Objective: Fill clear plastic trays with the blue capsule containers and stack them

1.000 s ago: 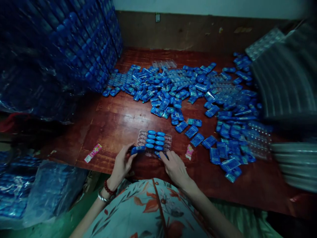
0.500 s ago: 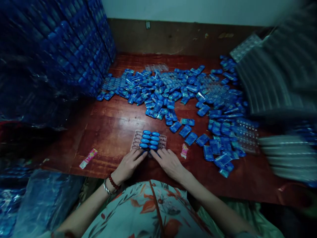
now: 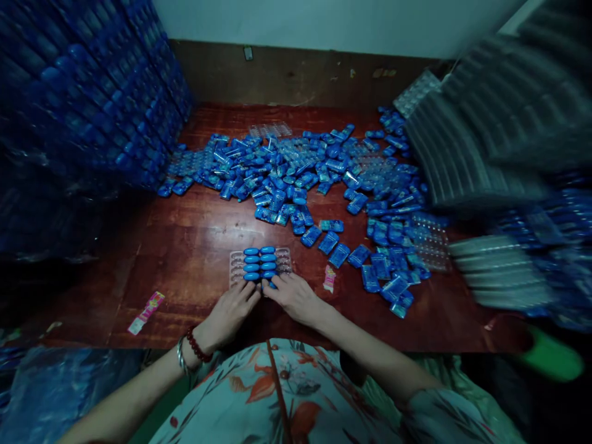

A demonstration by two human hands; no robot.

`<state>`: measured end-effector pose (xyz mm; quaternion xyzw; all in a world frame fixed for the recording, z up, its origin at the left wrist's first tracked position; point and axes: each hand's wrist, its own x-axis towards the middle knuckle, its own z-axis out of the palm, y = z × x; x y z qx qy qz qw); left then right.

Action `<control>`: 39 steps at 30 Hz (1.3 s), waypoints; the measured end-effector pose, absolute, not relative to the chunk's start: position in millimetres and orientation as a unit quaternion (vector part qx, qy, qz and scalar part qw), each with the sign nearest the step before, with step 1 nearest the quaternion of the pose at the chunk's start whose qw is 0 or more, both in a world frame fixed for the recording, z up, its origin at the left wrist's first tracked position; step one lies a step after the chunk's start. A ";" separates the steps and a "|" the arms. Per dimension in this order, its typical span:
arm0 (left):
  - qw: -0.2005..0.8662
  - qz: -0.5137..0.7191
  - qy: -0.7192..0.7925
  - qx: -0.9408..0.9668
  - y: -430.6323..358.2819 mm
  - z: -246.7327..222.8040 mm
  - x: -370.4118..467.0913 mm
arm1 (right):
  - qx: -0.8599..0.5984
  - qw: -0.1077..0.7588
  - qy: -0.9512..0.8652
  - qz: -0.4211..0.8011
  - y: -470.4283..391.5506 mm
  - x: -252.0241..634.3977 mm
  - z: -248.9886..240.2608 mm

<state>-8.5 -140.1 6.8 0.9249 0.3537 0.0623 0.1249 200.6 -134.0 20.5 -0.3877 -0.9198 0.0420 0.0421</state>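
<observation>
A clear plastic tray (image 3: 237, 263) lies on the table in front of me, with two columns of glossy blue oval pieces (image 3: 251, 259) along its middle. Empty hollows show at the tray's left and right sides. My left hand (image 3: 232, 311) is at the tray's near edge, its fingers bent together by the lowest left piece; what they hold, if anything, is hidden. Beside it my right hand (image 3: 296, 298) has its fingertips on the near right part of the tray, touching a blue piece at the bottom of the right column.
Many small blue packets (image 3: 277, 200) are heaped across the table (image 3: 185, 246). Tall blue stacks (image 3: 106, 92) stand at the left, and stacked clear trays (image 3: 499, 271) at the right. Pink wrappers (image 3: 146, 313) lie at both sides of the hands.
The whole view has shifted, so the table contents appear farther left. My right fingertips now press closer in at the bottom of the right column. The blue pieces look straighter in line.
</observation>
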 end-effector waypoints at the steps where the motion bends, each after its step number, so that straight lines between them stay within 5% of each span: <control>1: 0.123 0.054 0.354 0.926 -138.2 8.1 -6.9 | -0.388 0.040 -0.920 0.042 -133.0 199.4 21.0; 9: 0.018 0.203 0.425 0.882 -138.8 9.7 -5.5 | -0.539 0.149 -0.828 0.035 -151.6 239.1 13.8; 13: 0.147 0.294 0.396 0.857 -121.4 24.6 53.7 | -0.732 0.199 -0.650 0.027 -135.5 302.5 2.8; 15: 0.222 0.257 0.361 0.869 -102.1 30.2 101.8 | -0.761 0.148 -0.631 0.033 -121.7 329.7 -1.6; 19: 0.202 0.106 0.411 0.883 -56.1 28.8 191.0 | -0.721 0.027 -0.689 0.066 -106.7 350.9 -5.3; 23: 0.206 0.040 0.447 0.870 -37.6 18.3 227.0 | -0.720 0.043 -0.687 0.085 -119.6 345.6 -5.5; 33: 0.244 0.044 0.405 0.880 -104.8 44.7 177.4 | -0.756 0.128 -0.631 0.117 -169.6 329.8 -6.3; 39: 0.421 0.137 0.371 0.816 -145.5 70.4 74.9 | -0.677 0.267 -0.630 0.271 -178.5 321.0 9.7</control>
